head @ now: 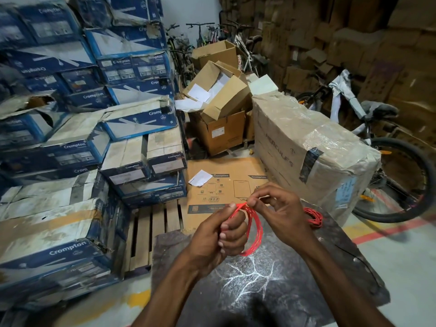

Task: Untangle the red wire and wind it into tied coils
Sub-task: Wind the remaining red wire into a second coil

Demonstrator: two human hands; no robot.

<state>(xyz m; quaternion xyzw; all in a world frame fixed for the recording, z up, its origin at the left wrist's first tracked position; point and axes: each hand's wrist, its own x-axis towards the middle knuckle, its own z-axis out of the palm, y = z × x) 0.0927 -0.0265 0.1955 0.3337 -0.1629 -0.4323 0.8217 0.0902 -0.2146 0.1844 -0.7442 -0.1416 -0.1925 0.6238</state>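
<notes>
A coil of red wire (255,228) hangs in several loops between my hands, above a dark slab (271,274). My left hand (223,234) is closed around the left side of the coil, with its thumb pressed on the top. My right hand (280,212) pinches the wire at the top of the coil, right beside the left thumb. A second bundle of red wire (313,217) lies on the slab behind my right hand, partly hidden by it.
Stacked blue and white cartons (77,142) fill the left side. A wooden pallet (151,230) and a flat brown box (226,185) lie ahead. A large wrapped carton (306,147) and a bicycle (389,175) stand to the right.
</notes>
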